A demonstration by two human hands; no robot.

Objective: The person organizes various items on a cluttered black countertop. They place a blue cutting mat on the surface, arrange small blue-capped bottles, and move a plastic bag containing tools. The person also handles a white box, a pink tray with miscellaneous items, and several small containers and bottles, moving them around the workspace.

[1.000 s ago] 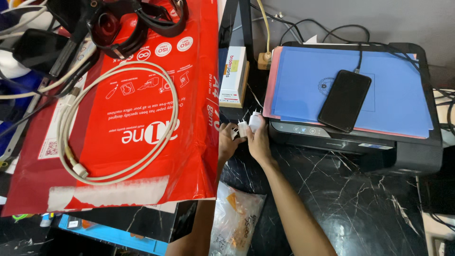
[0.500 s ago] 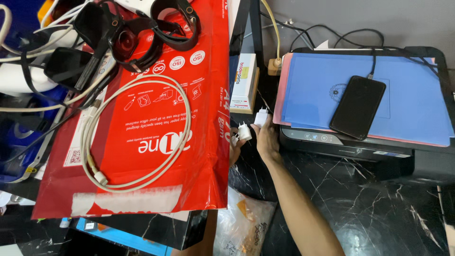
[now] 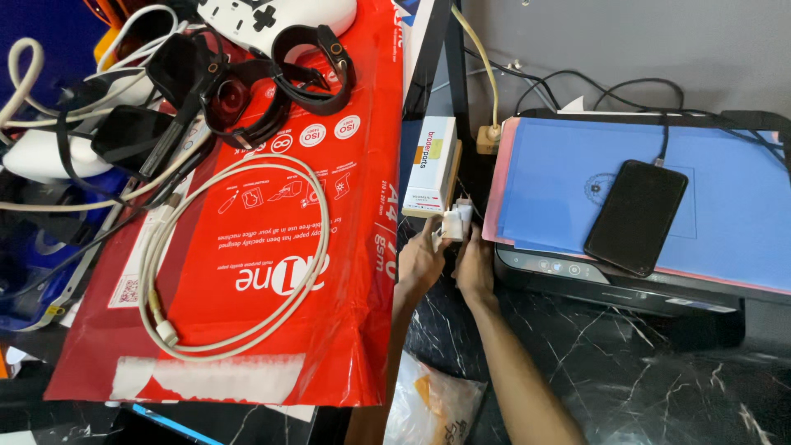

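Note:
My left hand (image 3: 420, 262) and my right hand (image 3: 476, 265) are raised together in the gap between a red paper ream package (image 3: 272, 247) and a black printer (image 3: 626, 280). Both hands grip small white plug adapters (image 3: 455, 222) between their fingertips, pressed close to each other. Just above them a small white box (image 3: 432, 163) stands upright against a dark post. My forearms come up from the lower edge of the view.
A coiled white cable (image 3: 239, 255) lies on the red package, with black straps (image 3: 272, 74) and tangled cords at its top. A black phone (image 3: 636, 216) rests on blue folders (image 3: 725, 206) atop the printer. A plastic bag (image 3: 432, 405) sits below on dark marble.
The view has shifted and drawn closer. Both hands stay together on the white adapters, which sit a little higher and nearer the white box.

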